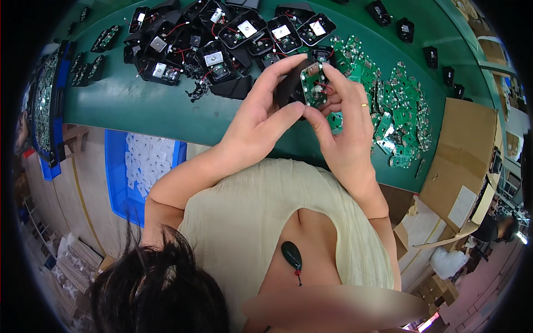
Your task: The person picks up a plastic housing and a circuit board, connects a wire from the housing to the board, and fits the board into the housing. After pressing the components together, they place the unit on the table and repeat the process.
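Note:
Between my hands, above the green table, is a black plastic housing (287, 89) with a green circuit board (314, 84) at its open side. My left hand (265, 108) wraps round the housing, its thumb near the board's lower edge. My right hand (347, 111) curls at the board's right side, fingertips at its upper edge and thumb at its lower corner. A red wire shows beside the right fingers. Whether the board is fully seated in the housing cannot be made out.
Many open black housings (242, 29) with wires lie heaped at the back left. Loose green circuit boards (402, 116) are piled at the right. A blue bin (119, 191) of white pieces stands below the table's left edge; a cardboard box (463, 150) stands at the right.

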Action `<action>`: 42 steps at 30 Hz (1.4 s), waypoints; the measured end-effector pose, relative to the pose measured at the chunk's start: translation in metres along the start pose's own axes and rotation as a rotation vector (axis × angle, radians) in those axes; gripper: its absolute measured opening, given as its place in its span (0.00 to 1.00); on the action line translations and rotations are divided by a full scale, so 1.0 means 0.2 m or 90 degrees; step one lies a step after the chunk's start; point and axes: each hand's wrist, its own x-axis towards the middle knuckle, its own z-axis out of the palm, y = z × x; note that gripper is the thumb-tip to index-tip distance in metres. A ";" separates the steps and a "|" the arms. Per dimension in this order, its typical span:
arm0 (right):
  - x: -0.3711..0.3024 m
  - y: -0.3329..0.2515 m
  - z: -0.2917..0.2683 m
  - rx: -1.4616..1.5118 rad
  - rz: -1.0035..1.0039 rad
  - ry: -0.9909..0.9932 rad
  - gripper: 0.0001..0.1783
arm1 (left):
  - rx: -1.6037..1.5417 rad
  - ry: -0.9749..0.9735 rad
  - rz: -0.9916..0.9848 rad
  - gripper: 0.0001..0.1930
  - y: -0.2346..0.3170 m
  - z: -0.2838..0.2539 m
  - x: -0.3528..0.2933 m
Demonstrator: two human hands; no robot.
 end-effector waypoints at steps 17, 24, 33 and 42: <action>-0.04 -0.02 -0.04 0.039 -0.213 -0.094 0.20 | -0.269 0.058 -0.232 0.18 0.03 -0.01 -0.03; 0.01 0.05 0.00 -0.070 -0.336 0.087 0.14 | 0.111 0.071 -0.022 0.15 -0.01 0.02 -0.07; 0.06 0.03 0.01 -0.070 -0.265 0.099 0.12 | 0.040 0.013 0.004 0.24 0.00 0.02 -0.09; 0.06 0.02 0.06 -0.109 -0.262 0.106 0.12 | 0.202 0.027 0.090 0.23 -0.01 0.02 -0.08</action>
